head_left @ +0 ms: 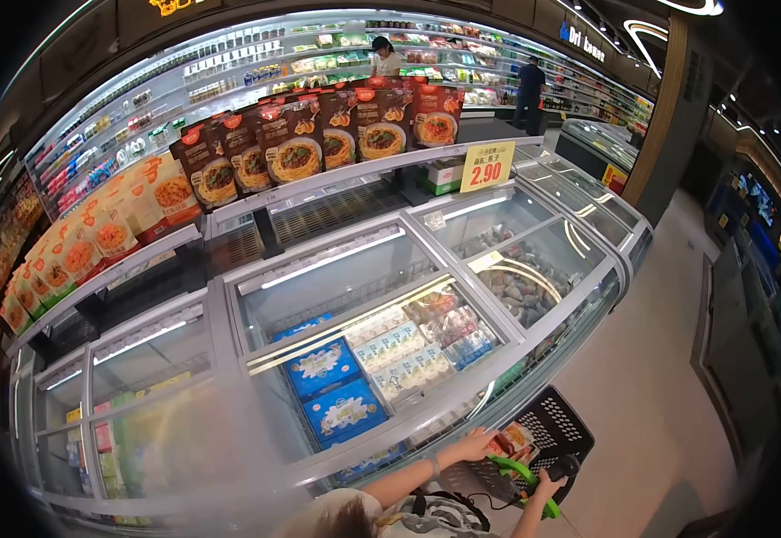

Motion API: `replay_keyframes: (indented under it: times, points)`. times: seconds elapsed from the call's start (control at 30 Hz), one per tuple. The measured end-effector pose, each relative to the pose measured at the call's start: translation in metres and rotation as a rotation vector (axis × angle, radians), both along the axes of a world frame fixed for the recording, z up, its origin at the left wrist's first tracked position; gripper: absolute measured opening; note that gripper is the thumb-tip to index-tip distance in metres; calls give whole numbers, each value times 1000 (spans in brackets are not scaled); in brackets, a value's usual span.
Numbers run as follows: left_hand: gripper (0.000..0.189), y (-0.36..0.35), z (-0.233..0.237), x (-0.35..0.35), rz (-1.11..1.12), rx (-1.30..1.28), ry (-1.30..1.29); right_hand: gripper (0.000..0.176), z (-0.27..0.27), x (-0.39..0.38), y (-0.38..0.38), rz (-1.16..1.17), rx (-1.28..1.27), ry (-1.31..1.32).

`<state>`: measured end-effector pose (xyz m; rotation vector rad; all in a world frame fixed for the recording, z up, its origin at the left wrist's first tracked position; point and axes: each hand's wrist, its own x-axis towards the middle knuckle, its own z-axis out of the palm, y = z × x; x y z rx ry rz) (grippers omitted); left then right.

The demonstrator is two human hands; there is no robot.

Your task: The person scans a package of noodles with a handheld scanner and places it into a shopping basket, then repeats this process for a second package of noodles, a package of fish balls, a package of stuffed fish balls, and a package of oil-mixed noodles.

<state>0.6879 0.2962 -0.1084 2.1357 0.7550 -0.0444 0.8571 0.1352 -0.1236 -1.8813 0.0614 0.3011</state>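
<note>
Hair [341,518] and a pale sleeve [368,500] of mine are closest, low in view. To the left runs the freezer [222,359], its glass covers showing blue boxes [345,411] and, next to them, white packs [399,359]. A wristband [432,466] circles my left arm, and beyond it my left hand [474,444] reaches over the near left part of the basket [553,420], just beside the packets [517,437] lying in it. Its fingers are stretched forward; whether they grip anything, I cannot tell.

The basket hangs or stands just beside the freezer's front edge, above the floor [641,403]; which, I cannot make out. It looks like thin black plastic full of holes, so I judge it light and fairly stiff, with some give at the walls. The few packets should add little weight, though they lie to one side and may tip it. Their wrappers look smooth and perhaps slippery; around the middle is the surest hold, without squeezing hard.

For the basket itself, the green handle [509,467] is the place to take hold, near its centre for balance. On the right, my right hand [547,487] is closed around it.
</note>
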Motion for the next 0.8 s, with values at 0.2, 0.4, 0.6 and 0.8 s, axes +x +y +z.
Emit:
replay_keyframes:
  times: [0.2, 0.4, 0.6, 0.8]
  points:
    - [49, 23, 21, -18, 105, -3, -303, 65, -38, 60, 8, 51, -39, -63]
    - [47, 28, 47, -29, 130, 6, -308, 58, -44, 133, 46, 88, 64, -94]
    - [47, 42, 55, -49, 289, 87, -316, 69, -55, 222, 84, 253, -177, -156]
    - [46, 70, 54, -20, 562, 129, -251, 75, -63, 287, 115, 254, -523, -163]
